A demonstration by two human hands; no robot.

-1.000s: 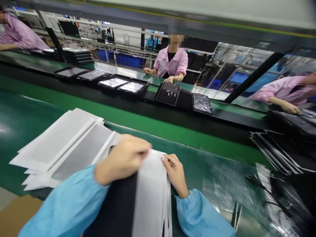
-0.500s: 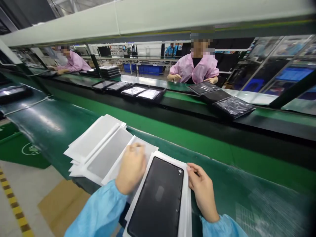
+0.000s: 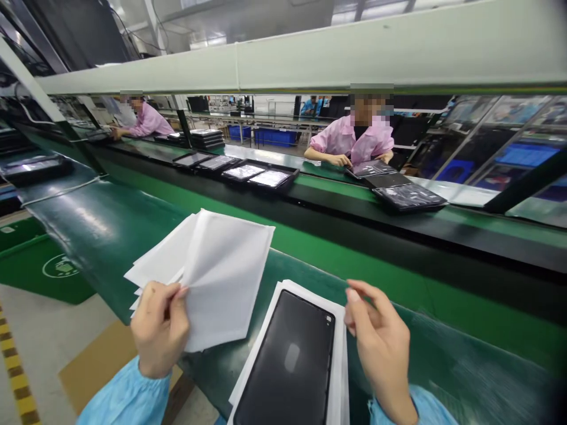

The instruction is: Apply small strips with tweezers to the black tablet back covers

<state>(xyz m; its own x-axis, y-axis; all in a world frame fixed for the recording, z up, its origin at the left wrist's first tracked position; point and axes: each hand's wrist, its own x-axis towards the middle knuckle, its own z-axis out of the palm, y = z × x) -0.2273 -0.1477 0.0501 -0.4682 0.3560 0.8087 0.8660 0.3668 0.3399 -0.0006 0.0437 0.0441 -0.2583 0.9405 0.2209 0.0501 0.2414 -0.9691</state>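
My left hand [image 3: 160, 326] pinches a white sheet [image 3: 225, 277] by its lower left corner and holds it lifted above a stack of white sheets [image 3: 159, 265] on the dark green belt. A black tablet back cover [image 3: 290, 366] lies on a white sheet [image 3: 340, 366] in front of me. My right hand [image 3: 383, 345] hovers just right of that cover, fingers loosely curled and apart, with nothing in them.
The dark green conveyor belt [image 3: 101, 224] runs left to right. Beyond it a second line carries black trays [image 3: 259, 175] and covers [image 3: 410, 196]. Two people in pink coats [image 3: 354, 139] [image 3: 148, 121] work on the far side. Brown cardboard [image 3: 95, 366] lies on the floor below.
My left hand left the stack and lifted one white sheet off it. My right hand came off the edge of the sheet under the black cover and rose slightly.
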